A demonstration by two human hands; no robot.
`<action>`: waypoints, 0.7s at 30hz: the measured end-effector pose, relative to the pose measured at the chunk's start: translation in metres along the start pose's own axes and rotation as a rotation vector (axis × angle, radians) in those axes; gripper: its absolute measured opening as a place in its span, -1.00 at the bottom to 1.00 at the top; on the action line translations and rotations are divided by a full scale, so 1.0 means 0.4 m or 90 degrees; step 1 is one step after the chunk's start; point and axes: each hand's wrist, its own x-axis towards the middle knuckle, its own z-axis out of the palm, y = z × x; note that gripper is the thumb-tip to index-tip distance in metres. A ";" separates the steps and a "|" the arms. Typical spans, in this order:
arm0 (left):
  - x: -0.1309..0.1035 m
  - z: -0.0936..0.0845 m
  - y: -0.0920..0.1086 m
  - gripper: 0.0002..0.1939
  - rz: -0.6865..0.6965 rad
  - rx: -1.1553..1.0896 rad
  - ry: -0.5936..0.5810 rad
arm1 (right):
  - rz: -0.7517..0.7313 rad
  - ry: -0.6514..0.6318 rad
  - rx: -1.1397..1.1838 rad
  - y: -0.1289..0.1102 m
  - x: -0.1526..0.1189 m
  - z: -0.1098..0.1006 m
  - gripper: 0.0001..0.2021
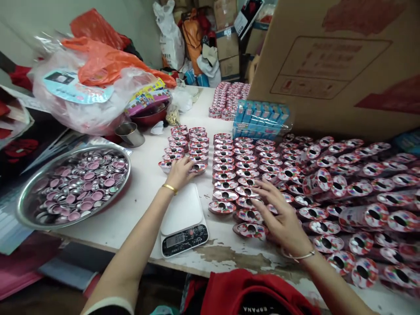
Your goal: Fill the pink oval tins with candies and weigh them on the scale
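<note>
Rows of red-and-white printed packets with dark oval holes point(223, 207) stand on the white table. My left hand point(181, 171), with a gold bracelet on its wrist, reaches over the front of a smaller group of packets point(173, 150); its fingers touch or nearly touch the front ones, and whether it grips one cannot be made out. Just below that hand lies a white digital scale point(183, 214) with a lit display and nothing on its plate. My right hand point(280, 214) hovers over the larger group, fingers spread, holding nothing visible.
A wide metal bowl point(24, 197) of small pink and silver caps sits at the left, near a metal cup point(131, 134). Plastic bags point(98, 65) are piled behind. Blue boxes in clear wrap point(259, 118) and a large cardboard box point(334, 65) stand at the back right.
</note>
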 end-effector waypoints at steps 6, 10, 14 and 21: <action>-0.057 -0.038 0.123 -0.71 0.080 -0.081 0.039 | 0.066 0.074 -0.032 0.056 -0.060 -0.071 -0.75; -0.140 -0.052 0.260 -0.77 0.213 -0.112 -0.084 | 0.083 0.077 -0.004 0.055 -0.069 -0.063 -0.75; -0.190 -0.006 0.318 -0.91 0.159 -0.075 -0.066 | 0.074 0.062 0.023 0.045 -0.068 -0.041 -0.76; -0.242 -0.126 0.251 -0.91 0.051 -0.175 0.017 | 0.032 0.037 0.022 0.039 -0.083 -0.025 -0.78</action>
